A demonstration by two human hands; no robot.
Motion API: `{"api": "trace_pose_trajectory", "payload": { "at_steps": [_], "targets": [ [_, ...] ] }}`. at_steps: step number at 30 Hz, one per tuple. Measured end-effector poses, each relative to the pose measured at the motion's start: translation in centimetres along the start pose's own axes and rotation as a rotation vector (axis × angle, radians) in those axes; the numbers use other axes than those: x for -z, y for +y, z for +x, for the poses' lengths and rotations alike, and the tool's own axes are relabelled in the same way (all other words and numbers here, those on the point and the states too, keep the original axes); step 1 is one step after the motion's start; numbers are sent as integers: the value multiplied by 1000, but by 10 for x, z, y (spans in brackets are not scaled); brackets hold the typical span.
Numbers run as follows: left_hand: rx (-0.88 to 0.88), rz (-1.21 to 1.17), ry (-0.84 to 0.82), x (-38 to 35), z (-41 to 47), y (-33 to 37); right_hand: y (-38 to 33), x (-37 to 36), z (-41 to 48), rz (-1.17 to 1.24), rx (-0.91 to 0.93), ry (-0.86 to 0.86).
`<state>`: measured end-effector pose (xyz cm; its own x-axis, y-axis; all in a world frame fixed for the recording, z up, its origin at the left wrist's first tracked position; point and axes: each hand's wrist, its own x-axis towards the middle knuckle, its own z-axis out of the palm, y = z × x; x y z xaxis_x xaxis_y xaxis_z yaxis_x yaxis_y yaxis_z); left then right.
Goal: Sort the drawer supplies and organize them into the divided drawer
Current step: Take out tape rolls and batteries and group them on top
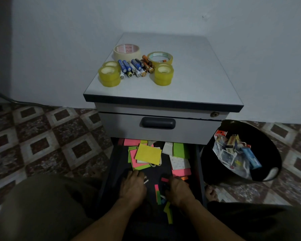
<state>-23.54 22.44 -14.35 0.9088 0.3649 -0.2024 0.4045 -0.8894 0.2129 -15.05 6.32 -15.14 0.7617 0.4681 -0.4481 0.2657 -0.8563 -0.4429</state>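
Observation:
The lower dark drawer [118,164] is pulled out under a grey cabinet [189,80]. Inside lie loose sticky notes: a yellow pad [148,154] on pink and green ones, a green pad [181,150], a white pad [179,162], a pink pad [181,172] and thin coloured strips [158,195]. My left hand [133,186] rests palm-down in the drawer, fingers curled over small metallic items [145,180]. Palm-down as well, my right hand [178,190] is closed around a dark object [163,184]. On the cabinet top sit tape rolls [109,76] and several batteries [134,67].
A black waste bin [274,153] holding packaging and small boxes stands right of the drawer. The upper drawer [157,123] is closed. My knees flank the open drawer, and a bare foot [211,193] shows beside the bin. Patterned floor tiles lie all around.

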Motion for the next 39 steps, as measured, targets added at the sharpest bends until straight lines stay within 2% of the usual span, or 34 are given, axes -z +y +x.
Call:
{"api": "trace_pose_trajectory", "payload": {
  "at_steps": [8, 12, 24, 34, 39],
  "targets": [
    [15, -38, -39, -1, 3, 4, -3, -4, -2, 1, -80, 39],
    [50, -142, -74, -1, 4, 7, -1, -8, 1, -39, -112, 29],
    [129, -167, -214, 14, 3, 7, 2, 7, 2, 111, -136, 61],
    [181, -446, -208, 46, -2, 19, -22, 47, -20, 129, -103, 75],
    [218, -594, -236, 80, -3, 21, -41, 76, -36, 48, -45, 63]
  ]
}}
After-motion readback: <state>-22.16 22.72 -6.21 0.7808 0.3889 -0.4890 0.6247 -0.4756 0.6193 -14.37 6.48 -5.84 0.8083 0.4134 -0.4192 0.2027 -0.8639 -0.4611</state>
